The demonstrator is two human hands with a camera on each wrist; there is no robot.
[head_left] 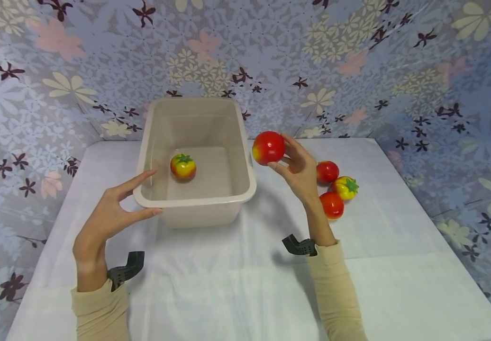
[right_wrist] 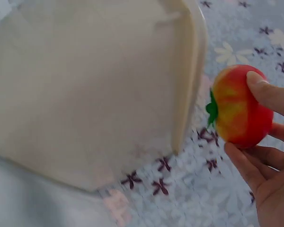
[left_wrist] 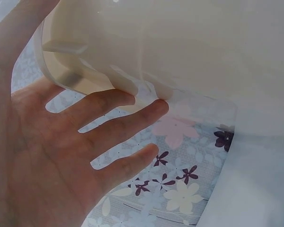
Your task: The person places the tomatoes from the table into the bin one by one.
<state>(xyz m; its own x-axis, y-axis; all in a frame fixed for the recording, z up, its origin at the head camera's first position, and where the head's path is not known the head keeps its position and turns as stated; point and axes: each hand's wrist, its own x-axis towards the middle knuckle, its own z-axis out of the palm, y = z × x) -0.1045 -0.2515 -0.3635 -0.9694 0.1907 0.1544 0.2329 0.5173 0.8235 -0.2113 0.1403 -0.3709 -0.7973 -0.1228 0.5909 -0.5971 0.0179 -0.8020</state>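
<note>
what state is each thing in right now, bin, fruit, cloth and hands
Bin, upright, open-topped
White cloth, spread out, lightly creased
Fruit in the bin, resting on its floor, leafy top up
Held fruit, lifted outside the bin, leafy top toward it
Right hand, gripping the held fruit
Loose fruit, resting on the cloth, some partly hidden
Left hand, fingers spread at the bin's near left corner

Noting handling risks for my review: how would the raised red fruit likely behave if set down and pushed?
The raised red fruit would probably roll, being nearly round. Its glossy skin suggests it may be slippery. It looks fairly stiff: no dent shows where the right grip pinches it.
</note>
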